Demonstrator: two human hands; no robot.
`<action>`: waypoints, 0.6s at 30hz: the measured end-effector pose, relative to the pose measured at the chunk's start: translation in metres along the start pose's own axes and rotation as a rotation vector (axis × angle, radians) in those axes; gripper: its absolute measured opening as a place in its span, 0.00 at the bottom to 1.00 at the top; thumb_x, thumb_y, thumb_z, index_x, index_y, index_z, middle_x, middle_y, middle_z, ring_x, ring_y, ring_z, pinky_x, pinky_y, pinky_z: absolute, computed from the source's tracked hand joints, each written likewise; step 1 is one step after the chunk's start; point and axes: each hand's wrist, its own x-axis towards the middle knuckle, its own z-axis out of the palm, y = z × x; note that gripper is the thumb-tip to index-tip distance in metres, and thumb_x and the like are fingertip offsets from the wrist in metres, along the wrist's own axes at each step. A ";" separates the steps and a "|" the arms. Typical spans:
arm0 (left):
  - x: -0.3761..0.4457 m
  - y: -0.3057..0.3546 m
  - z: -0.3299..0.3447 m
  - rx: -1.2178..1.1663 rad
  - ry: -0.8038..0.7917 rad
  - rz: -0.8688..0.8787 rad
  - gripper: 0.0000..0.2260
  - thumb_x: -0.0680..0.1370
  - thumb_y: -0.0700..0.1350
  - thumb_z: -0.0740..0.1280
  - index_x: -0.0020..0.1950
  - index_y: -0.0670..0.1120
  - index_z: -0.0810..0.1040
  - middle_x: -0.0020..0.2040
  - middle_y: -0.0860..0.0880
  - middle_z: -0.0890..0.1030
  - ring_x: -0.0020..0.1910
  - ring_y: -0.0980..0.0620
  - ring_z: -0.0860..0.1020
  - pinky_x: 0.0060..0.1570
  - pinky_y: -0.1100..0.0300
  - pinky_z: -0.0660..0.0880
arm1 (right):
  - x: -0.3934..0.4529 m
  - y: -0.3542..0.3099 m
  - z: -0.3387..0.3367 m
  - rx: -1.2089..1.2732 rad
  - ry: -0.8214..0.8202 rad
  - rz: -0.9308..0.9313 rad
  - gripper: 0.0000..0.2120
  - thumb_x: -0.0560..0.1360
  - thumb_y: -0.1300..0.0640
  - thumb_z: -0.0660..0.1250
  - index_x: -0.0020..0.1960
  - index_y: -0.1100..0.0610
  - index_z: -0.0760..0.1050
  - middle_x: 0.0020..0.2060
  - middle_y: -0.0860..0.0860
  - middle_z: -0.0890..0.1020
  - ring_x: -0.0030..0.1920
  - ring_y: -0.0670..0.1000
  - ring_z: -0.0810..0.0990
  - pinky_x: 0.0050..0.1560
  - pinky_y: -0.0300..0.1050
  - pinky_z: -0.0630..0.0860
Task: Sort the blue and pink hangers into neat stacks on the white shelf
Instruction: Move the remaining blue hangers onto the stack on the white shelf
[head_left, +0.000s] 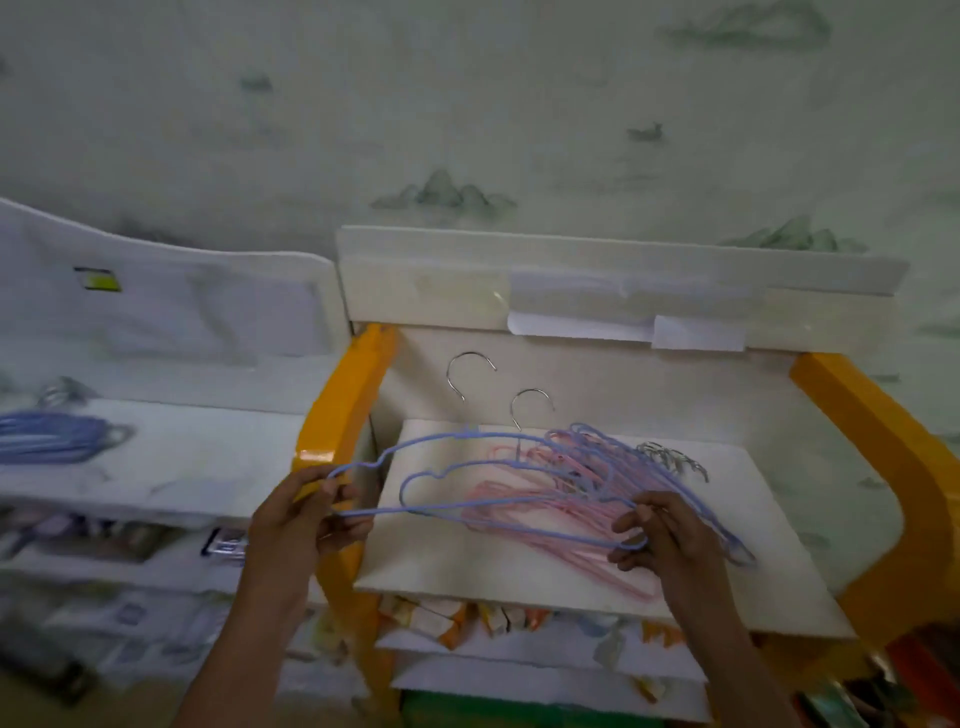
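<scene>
— What are the hands doing?
— The left hand (306, 512) and right hand (657, 535) each pinch 1 end of a blue hanger (415, 447).
— Where?
— Above the pink hangers (519, 499) on the white shelf (467, 566).

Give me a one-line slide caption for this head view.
Left hand and right hand each grip a blue hanger over a mixed pile of pink and blue hangers on the white shelf.

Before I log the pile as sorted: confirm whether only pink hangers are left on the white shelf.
No: blue hangers lie tangled with the pink hangers on the white shelf.
</scene>
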 end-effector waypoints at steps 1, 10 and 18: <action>-0.008 0.005 -0.009 0.000 0.028 0.018 0.06 0.81 0.37 0.62 0.53 0.40 0.78 0.40 0.42 0.84 0.33 0.46 0.82 0.34 0.55 0.82 | 0.001 -0.001 0.008 -0.011 -0.041 -0.009 0.11 0.76 0.56 0.63 0.52 0.64 0.73 0.36 0.58 0.83 0.30 0.65 0.81 0.32 0.52 0.81; -0.101 0.013 -0.071 -0.018 0.334 0.087 0.06 0.81 0.38 0.62 0.52 0.42 0.79 0.42 0.42 0.84 0.35 0.44 0.84 0.37 0.56 0.82 | -0.032 0.002 0.045 -0.022 -0.309 0.032 0.07 0.80 0.62 0.61 0.51 0.64 0.75 0.38 0.60 0.81 0.31 0.67 0.81 0.30 0.49 0.80; -0.173 0.025 -0.149 -0.020 0.583 0.136 0.05 0.81 0.38 0.61 0.51 0.41 0.77 0.40 0.43 0.84 0.32 0.49 0.83 0.35 0.57 0.82 | -0.070 0.011 0.116 -0.082 -0.517 -0.002 0.06 0.81 0.67 0.60 0.51 0.66 0.76 0.39 0.64 0.80 0.30 0.63 0.82 0.30 0.48 0.81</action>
